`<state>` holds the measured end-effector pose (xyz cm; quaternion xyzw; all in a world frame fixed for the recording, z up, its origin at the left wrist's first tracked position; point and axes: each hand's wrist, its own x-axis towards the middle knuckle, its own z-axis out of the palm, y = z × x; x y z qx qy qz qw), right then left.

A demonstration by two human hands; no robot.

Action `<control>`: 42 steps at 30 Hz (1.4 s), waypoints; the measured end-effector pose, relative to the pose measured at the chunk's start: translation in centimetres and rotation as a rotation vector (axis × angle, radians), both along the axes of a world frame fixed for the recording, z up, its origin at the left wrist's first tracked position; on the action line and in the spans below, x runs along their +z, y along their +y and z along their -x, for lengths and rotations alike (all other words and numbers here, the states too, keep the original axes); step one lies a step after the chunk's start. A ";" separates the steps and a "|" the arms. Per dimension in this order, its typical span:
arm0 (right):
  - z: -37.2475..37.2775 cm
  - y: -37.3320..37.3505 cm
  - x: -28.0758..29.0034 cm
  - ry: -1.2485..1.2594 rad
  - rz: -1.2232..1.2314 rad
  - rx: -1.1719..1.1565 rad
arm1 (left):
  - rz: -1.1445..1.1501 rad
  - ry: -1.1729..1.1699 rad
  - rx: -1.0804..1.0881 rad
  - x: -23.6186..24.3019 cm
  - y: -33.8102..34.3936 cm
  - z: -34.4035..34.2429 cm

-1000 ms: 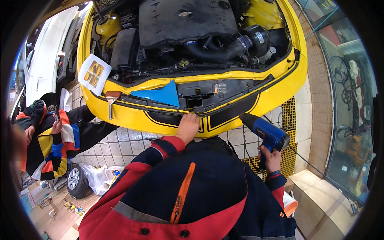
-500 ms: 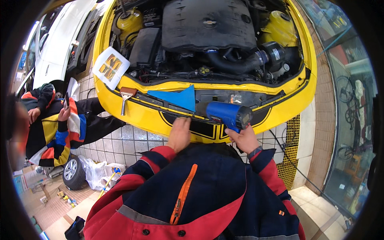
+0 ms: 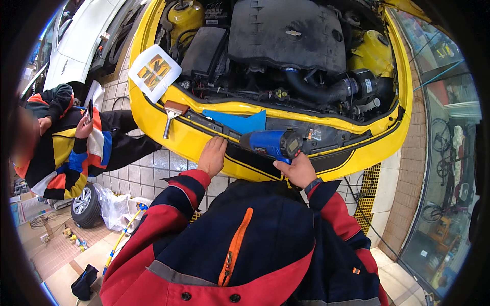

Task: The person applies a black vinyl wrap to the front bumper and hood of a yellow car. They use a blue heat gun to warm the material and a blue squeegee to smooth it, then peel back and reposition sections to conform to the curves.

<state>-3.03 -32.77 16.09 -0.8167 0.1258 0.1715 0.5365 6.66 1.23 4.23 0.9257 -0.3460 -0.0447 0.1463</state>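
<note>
Since its casing looks rigid and its barrel probably top-heavy, blue heat gun [image 3: 273, 143], above the front edge of the yellow car [image 3: 380, 145], is best held by its handle [image 3: 287, 159], clear of the possibly hot nozzle [image 3: 246, 141]; right hand [image 3: 302, 172] closed round that handle. Left hand [image 3: 213, 155]: fingers extended, resting at that edge. Behind it, blue sheet [image 3: 240, 121]; toward its left corner, brown-headed scraper [image 3: 175, 110].
</note>
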 end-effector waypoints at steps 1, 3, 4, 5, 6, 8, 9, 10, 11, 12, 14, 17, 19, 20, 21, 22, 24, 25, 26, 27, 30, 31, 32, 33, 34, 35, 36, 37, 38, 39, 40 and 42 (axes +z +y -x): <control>0.1 -0.1 0.1 0.040 -0.024 -0.026 | -0.020 -0.008 -0.022 0.1 -0.1 -0.3; 0.4 -0.5 0.2 0.036 -0.079 -0.056 | -0.061 0.040 -0.052 0.6 0.0 -0.9; 0.5 -0.6 0.1 0.039 -0.007 -0.063 | 0.043 0.109 -0.009 1.0 0.2 -1.2; 0.6 -0.7 -0.1 0.003 0.024 -0.063 | 0.114 0.205 0.023 1.6 0.5 -1.6; 0.9 -0.8 -0.3 -0.030 0.054 -0.066 | 0.177 0.308 0.064 2.1 0.8 -2.0; 2.4 -1.1 -0.6 -0.058 -0.070 -0.172 | 0.325 0.097 0.223 3.0 1.4 -1.7; 3.4 -1.4 -0.7 -0.070 -0.128 -0.220 | 0.280 0.085 0.194 3.1 1.4 -1.6; 4.5 -1.7 -0.6 -0.003 -0.182 -0.282 | 0.258 0.051 0.185 3.3 1.5 -1.3; 5.5 -2.1 -0.5 0.055 -0.237 -0.339 | 0.247 0.051 0.083 3.1 1.1 -1.0; 6.4 -2.4 -0.4 0.145 -0.264 -0.399 | 0.235 0.050 -0.001 2.8 0.7 -0.6; 8.3 -3.1 -0.1 0.082 -0.336 -0.472 | 0.177 0.063 -0.080 2.4 0.0 -0.1; 11.8 -4.4 0.8 0.062 -0.301 -0.550 | 0.114 0.067 -0.080 1.9 -0.9 0.4; 14.4 -5.6 1.6 0.051 -0.286 -0.642 | 0.132 0.083 -0.082 1.8 -1.0 0.6; 15.7 -6.0 2.0 -0.001 -0.304 -0.688 | 0.149 0.078 -0.073 1.9 -1.0 0.5; 17.2 -6.5 2.5 0.030 -0.289 -0.756 | 0.167 0.046 -0.082 1.9 -1.1 0.4; 18.8 -6.9 3.0 0.062 -0.296 -0.841 | 0.158 0.047 -0.111 1.8 -1.3 0.3; 21.5 -7.3 3.9 0.018 -0.282 -0.986 | 0.154 0.044 -0.155 1.5 -1.7 0.0; 22.6 -7.5 4.3 0.005 -0.265 -1.023 | 0.137 0.078 -0.143 1.4 -1.8 -0.1; 23.7 -7.7 4.8 -0.010 -0.265 -1.081 | 0.119 0.076 -0.152 1.2 -2.0 -0.4; 24.8 -7.6 5.3 -0.014 -0.245 -1.129 | 0.118 0.063 -0.179 1.1 -2.2 -0.4; 27.3 -7.1 5.9 -0.041 -0.223 -1.255 | 0.035 0.014 -0.232 0.9 -2.7 -0.7; 28.2 -6.7 5.8 -0.050 -0.220 -1.282 | 0.012 -0.004 -0.250 1.0 -2.7 -0.8; 28.9 -6.3 5.5 -0.062 -0.221 -1.308 | -0.029 -0.006 -0.290 1.1 -2.8 -1.0; 29.7 -5.9 5.1 -0.061 -0.232 -1.332 | -0.090 0.060 -0.273 1.2 -2.9 -1.2; 30.5 -5.4 4.6 -0.072 -0.224 -1.332 | -0.071 0.089 -0.259 1.3 -3.0 -1.2; 31.2 -5.1 4.0 -0.082 -0.235 -1.338 | -0.055 0.121 -0.244 1.3 -3.1 -1.3; 31.7 -4.9 3.3 -0.099 -0.260 -1.343 | -0.030 0.127 -0.196 1.4 -3.2 -1.2; 32.0 -5.0 2.5 -0.078 -0.262 -1.335 | 0.026 0.115 -0.253 1.4 -3.4 -1.0; 32.2 -5.2 1.8 -0.064 -0.276 -1.328 | 0.091 0.079 -0.278 1.3 -3.8 -0.2; 32.4 -5.6 1.2 -0.048 -0.288 -1.317 | 0.131 0.070 -0.314 1.2 -4.1 0.4; 32.6 -6.2 0.6 -0.046 -0.296 -1.291 | 0.139 0.056 -0.258 1.1 -4.4 0.6; 33.3 -7.3 -0.1 -0.034 -0.325 -1.243 | 0.125 0.075 -0.181 0.8 -4.9 1.3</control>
